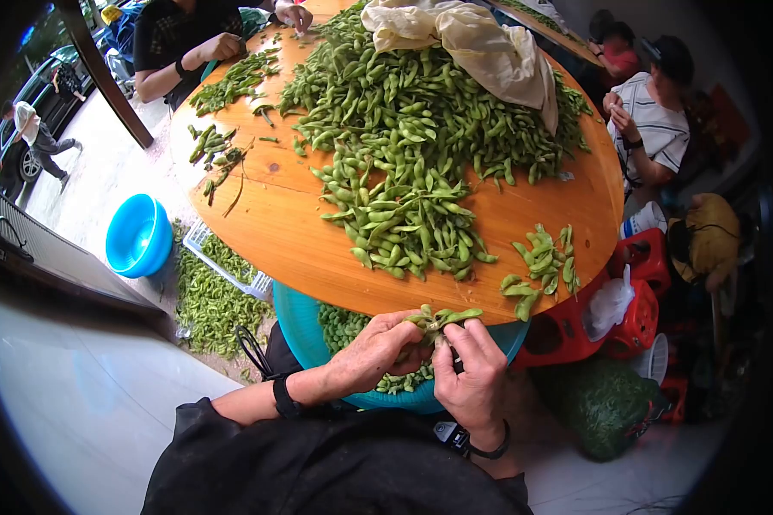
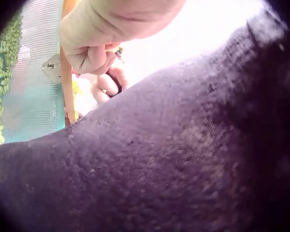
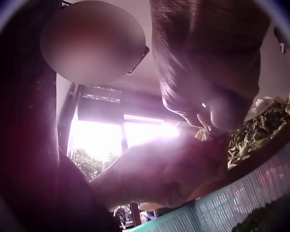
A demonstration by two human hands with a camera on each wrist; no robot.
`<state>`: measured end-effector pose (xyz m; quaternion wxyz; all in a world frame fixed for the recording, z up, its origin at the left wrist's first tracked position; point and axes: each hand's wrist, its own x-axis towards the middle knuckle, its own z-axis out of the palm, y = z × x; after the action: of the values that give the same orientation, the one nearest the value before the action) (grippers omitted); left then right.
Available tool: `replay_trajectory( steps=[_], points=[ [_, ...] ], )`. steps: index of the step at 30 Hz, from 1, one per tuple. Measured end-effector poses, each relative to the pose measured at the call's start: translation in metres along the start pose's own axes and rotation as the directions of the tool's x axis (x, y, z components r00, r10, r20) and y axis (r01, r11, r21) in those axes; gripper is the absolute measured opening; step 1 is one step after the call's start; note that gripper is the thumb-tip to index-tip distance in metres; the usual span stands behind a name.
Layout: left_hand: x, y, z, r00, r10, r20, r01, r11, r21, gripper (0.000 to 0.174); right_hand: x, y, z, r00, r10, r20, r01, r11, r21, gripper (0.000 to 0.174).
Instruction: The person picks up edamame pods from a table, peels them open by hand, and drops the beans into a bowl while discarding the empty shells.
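Note:
Edamame pods on a short stem (image 1: 442, 318) are held just off the near edge of the wooden table (image 1: 275, 206). My left hand (image 1: 374, 350) grips the stem from the left with curled fingers. From the right, my right hand (image 1: 472, 378) pinches at the same sprig with thumb and fingertips. Below both hands sits a teal basket (image 1: 290, 330) partly filled with picked pods. In the left wrist view, dark cloth covers much of the frame below the left hand (image 2: 121, 24). The right wrist view shows the right hand (image 3: 208, 63) meeting the left, the sprig mostly hidden.
A large edamame heap (image 1: 404, 163) with a cream cloth (image 1: 481, 51) covers the table's far middle; a small pile (image 1: 545, 262) lies right. A blue basin (image 1: 139, 236) and spread pods (image 1: 215, 296) are on the floor left, red stools (image 1: 567, 330) right. Other people sit around.

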<state>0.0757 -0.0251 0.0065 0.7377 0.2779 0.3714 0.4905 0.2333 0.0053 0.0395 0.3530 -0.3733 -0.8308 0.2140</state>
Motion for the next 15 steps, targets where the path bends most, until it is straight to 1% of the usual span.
replay_trajectory(
  steps=[2,3,6,7,8,9,11,12,13,14,15],
  points=[
    [-0.001,0.006,0.003,0.996,-0.082,-0.018,0.082,0.996,-0.037,0.019,0.000,0.000,-0.001,1.000,0.018,0.013,-0.018,1.000,0.025,0.019],
    [-0.001,0.005,0.002,0.996,-0.082,-0.018,0.081,0.996,-0.037,0.019,0.000,0.000,-0.002,0.999,0.037,0.026,-0.039,0.998,0.049,0.019],
    [0.001,-0.002,-0.003,0.998,-0.061,-0.019,0.061,0.998,-0.012,0.018,0.001,0.004,-0.002,0.999,0.025,0.041,-0.026,0.999,0.032,0.018],
    [0.002,-0.007,-0.005,0.999,-0.036,0.023,0.037,0.998,-0.046,0.017,0.002,0.006,-0.002,0.999,0.025,0.041,-0.026,0.999,0.031,0.018],
    [0.002,-0.010,-0.007,0.998,-0.009,0.064,0.014,0.997,-0.080,0.017,0.002,0.009,-0.002,0.999,0.030,0.036,-0.033,0.996,0.084,0.017],
    [0.002,-0.011,-0.009,0.998,-0.008,0.064,0.013,0.997,-0.080,0.017,0.003,0.011,-0.003,0.999,0.036,0.031,-0.040,0.990,0.137,0.016],
    [-0.001,-0.011,-0.013,0.996,-0.044,0.077,0.040,0.998,0.043,0.020,0.005,0.016,-0.010,0.990,0.101,0.093,-0.122,0.961,0.247,0.015],
    [-0.004,-0.008,-0.013,0.996,-0.042,0.078,0.039,0.998,0.043,0.020,0.002,0.019,-0.013,0.964,0.211,0.161,-0.250,0.925,0.287,0.014],
    [-0.009,-0.002,-0.012,0.988,-0.012,0.155,-0.025,0.972,0.232,0.021,0.000,0.025,-0.017,0.965,0.210,0.160,-0.249,0.925,0.286,0.014],
    [-0.014,0.002,-0.013,0.972,0.004,0.234,-0.102,0.908,0.406,0.023,-0.001,0.031,-0.021,0.958,0.214,0.193,-0.270,0.899,0.344,0.013],
    [-0.014,0.001,-0.025,0.947,-0.038,0.319,-0.195,0.722,0.664,0.023,-0.002,0.036,-0.026,0.950,0.215,0.226,-0.292,0.869,0.400,0.012]
  ],
)
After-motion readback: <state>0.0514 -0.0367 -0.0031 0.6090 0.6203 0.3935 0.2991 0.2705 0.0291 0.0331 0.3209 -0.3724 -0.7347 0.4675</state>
